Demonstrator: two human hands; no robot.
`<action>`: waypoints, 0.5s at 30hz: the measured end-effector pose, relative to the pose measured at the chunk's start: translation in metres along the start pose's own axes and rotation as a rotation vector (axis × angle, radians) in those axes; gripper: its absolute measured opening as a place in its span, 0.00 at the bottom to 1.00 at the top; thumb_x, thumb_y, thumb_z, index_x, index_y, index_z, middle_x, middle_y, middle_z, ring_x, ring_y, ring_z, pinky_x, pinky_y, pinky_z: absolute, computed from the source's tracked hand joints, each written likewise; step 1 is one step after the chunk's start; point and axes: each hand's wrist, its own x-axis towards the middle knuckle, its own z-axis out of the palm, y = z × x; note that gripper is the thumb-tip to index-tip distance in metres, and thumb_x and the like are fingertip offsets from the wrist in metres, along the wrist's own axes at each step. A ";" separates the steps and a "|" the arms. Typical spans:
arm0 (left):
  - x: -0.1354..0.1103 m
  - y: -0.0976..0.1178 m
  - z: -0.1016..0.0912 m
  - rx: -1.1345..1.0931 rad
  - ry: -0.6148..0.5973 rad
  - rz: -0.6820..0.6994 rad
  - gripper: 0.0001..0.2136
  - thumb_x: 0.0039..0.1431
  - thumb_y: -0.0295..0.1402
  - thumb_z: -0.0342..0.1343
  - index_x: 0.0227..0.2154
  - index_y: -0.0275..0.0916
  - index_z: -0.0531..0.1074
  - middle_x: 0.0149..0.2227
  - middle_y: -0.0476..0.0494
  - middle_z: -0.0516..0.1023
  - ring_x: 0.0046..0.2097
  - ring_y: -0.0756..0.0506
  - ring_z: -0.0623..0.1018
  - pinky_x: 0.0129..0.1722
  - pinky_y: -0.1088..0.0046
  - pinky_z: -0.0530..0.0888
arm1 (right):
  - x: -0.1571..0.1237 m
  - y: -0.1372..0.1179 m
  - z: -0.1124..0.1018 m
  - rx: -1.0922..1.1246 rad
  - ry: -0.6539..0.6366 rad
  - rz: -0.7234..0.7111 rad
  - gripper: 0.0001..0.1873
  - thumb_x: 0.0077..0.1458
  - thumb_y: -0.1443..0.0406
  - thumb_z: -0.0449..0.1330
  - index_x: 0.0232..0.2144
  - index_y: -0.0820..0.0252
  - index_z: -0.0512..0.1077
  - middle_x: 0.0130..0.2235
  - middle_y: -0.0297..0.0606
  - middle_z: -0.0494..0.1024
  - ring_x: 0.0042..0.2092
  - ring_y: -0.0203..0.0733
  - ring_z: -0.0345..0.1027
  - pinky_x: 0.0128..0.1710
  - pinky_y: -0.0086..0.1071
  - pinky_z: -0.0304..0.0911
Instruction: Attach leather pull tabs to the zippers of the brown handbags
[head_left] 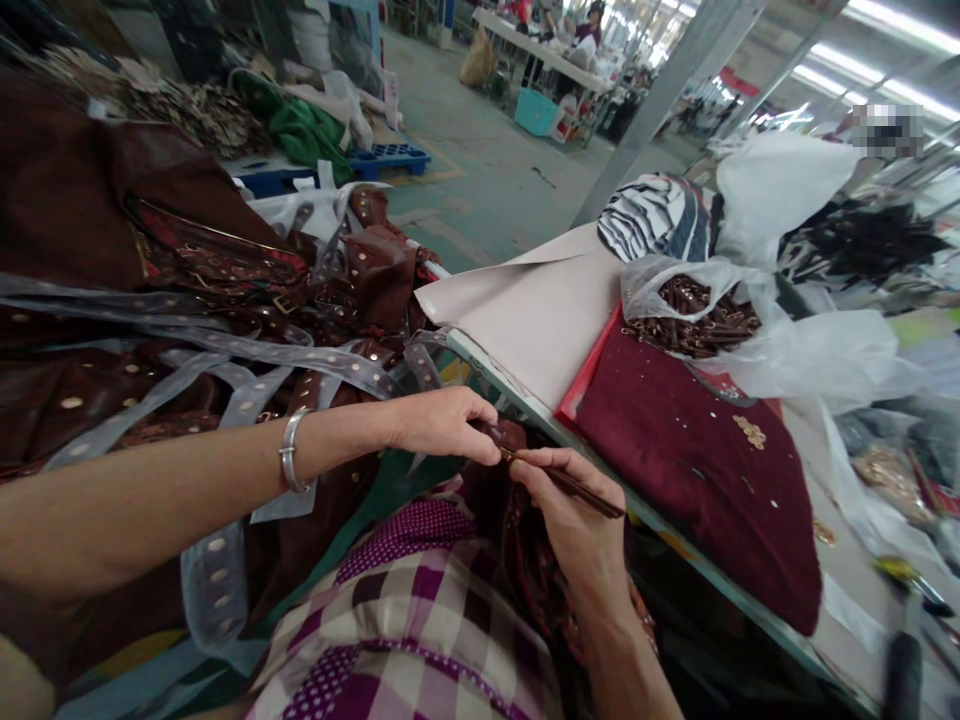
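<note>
My right hand (574,500) pinches a thin brown leather zipper pull (600,502) with a small gold-coloured metal end. Close against it, my left hand (442,422) is closed with thumb and fingers on a dark brown leather piece (513,434); the exact part it grips is partly hidden by the fingers. Below both hands, on my lap, lies a brown bag with a patterned lining (529,560), partly covered by my right forearm. A checked purple and cream apron (405,620) covers my lap.
To the left are piled brown leather bags (82,400) with clear studded straps (217,580). On the table (517,310) at right lie a maroon cloth (697,470), gold-coloured rings (750,432) and a plastic bag of brown pulls (690,312). A metal post (660,110) rises behind.
</note>
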 end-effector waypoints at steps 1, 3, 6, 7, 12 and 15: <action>-0.001 0.001 0.001 0.002 0.006 -0.004 0.11 0.46 0.41 0.57 0.27 0.37 0.72 0.24 0.52 0.68 0.28 0.49 0.67 0.25 0.75 0.59 | 0.000 0.001 0.002 0.005 0.002 -0.009 0.06 0.47 0.63 0.71 0.29 0.58 0.80 0.28 0.33 0.82 0.29 0.35 0.74 0.32 0.25 0.71; -0.002 0.002 0.005 0.034 0.049 -0.014 0.11 0.46 0.42 0.58 0.25 0.38 0.71 0.23 0.53 0.68 0.27 0.50 0.66 0.25 0.75 0.59 | -0.001 0.002 0.004 0.019 0.015 -0.004 0.06 0.47 0.63 0.71 0.29 0.57 0.81 0.29 0.33 0.82 0.29 0.35 0.74 0.31 0.24 0.71; -0.004 0.004 0.012 0.133 0.148 -0.014 0.12 0.46 0.42 0.58 0.22 0.38 0.67 0.21 0.54 0.65 0.26 0.50 0.65 0.24 0.74 0.58 | -0.003 0.005 0.006 0.027 0.021 0.002 0.06 0.48 0.62 0.71 0.31 0.57 0.81 0.29 0.33 0.82 0.29 0.34 0.74 0.30 0.23 0.70; -0.004 0.005 0.014 0.154 0.170 -0.012 0.12 0.46 0.41 0.58 0.21 0.38 0.67 0.21 0.54 0.64 0.26 0.50 0.65 0.24 0.74 0.58 | -0.004 0.006 0.006 0.031 0.015 -0.004 0.07 0.49 0.62 0.70 0.32 0.57 0.81 0.30 0.34 0.82 0.30 0.35 0.75 0.31 0.24 0.71; -0.004 0.005 0.016 0.141 0.193 0.012 0.13 0.45 0.44 0.59 0.22 0.38 0.67 0.20 0.54 0.64 0.26 0.50 0.65 0.24 0.74 0.58 | -0.008 0.007 0.008 0.024 -0.003 -0.079 0.08 0.54 0.61 0.67 0.36 0.56 0.81 0.38 0.37 0.83 0.39 0.42 0.77 0.42 0.32 0.75; -0.003 0.003 0.015 0.106 0.190 0.020 0.12 0.46 0.43 0.58 0.22 0.38 0.68 0.20 0.54 0.64 0.26 0.50 0.65 0.25 0.73 0.58 | -0.009 0.008 0.008 -0.029 -0.028 -0.128 0.07 0.55 0.62 0.66 0.37 0.56 0.81 0.39 0.38 0.82 0.41 0.42 0.76 0.45 0.35 0.74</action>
